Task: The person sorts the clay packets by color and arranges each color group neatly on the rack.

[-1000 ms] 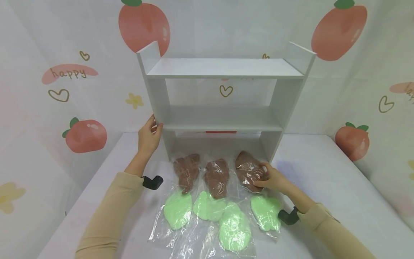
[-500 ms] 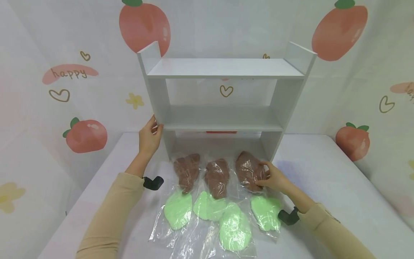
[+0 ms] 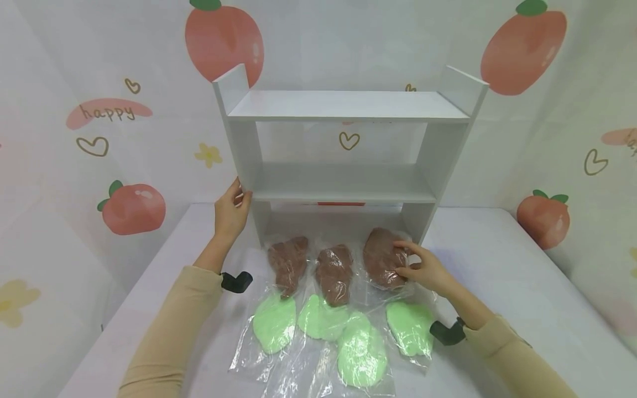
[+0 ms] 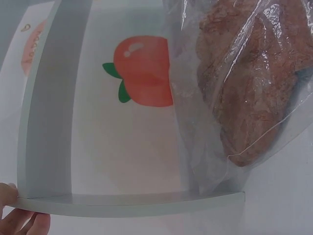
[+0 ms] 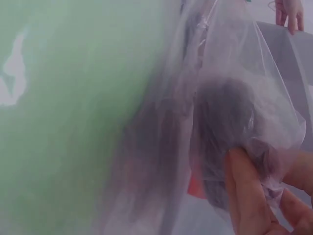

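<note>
My left hand [image 3: 230, 215] grips the left side panel of a white shelf [image 3: 343, 117], at the height of its middle board. In the left wrist view, fingertips [image 4: 41, 223] show at that panel's edge. On the right, my right hand [image 3: 427, 271] pinches a brown lump in a clear plastic bag [image 3: 382, 257], just in front of the shelf's bottom opening. The right wrist view shows fingers [image 5: 244, 186] pressed into the crinkled bag. Two more bagged brown lumps, one at left [image 3: 287, 262] and one in the middle [image 3: 334, 271], lie beside it.
Several flat light-green pieces in clear bags, such as one green piece [image 3: 362, 354], lie nearer the front of the white table [image 3: 497, 287]. Some bags overlap. A patterned cloth [image 3: 149, 50] hangs behind the shelf.
My right hand has shifted slightly up and forward, and the brown lump's bag has tilted and moved with it towards the shelf. The left hand keeps its place on the panel.
</note>
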`<state>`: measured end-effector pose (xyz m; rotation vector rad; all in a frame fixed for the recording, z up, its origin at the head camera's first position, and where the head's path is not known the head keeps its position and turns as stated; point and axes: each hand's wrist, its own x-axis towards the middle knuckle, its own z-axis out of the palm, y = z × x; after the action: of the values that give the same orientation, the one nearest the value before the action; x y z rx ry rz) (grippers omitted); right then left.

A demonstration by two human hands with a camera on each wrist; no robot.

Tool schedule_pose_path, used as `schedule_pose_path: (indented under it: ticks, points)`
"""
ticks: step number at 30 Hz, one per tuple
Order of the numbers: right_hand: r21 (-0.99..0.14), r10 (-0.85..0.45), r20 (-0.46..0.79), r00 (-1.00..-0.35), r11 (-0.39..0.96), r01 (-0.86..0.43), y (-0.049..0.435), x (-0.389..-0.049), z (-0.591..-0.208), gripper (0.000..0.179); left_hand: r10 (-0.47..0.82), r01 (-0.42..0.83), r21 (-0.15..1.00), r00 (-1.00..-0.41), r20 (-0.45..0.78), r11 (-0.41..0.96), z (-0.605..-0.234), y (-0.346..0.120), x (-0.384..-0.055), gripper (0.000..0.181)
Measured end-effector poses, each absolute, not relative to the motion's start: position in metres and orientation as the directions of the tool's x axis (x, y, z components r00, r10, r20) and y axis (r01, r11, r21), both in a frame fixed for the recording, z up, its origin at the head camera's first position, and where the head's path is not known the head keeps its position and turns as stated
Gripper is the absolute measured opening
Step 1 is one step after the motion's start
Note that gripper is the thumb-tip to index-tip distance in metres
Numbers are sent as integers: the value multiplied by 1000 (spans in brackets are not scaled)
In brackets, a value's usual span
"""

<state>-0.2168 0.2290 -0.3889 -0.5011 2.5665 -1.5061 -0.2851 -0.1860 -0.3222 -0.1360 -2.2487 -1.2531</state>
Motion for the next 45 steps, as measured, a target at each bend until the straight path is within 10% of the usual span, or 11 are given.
schedule_pose_path:
  ticks: [45]
  points:
    - [-762, -547, 346, -762, 310, -568, 194, -187, -305, 54, -199, 328, 763, -839, 506, 557, -325, -186, -286, 48]
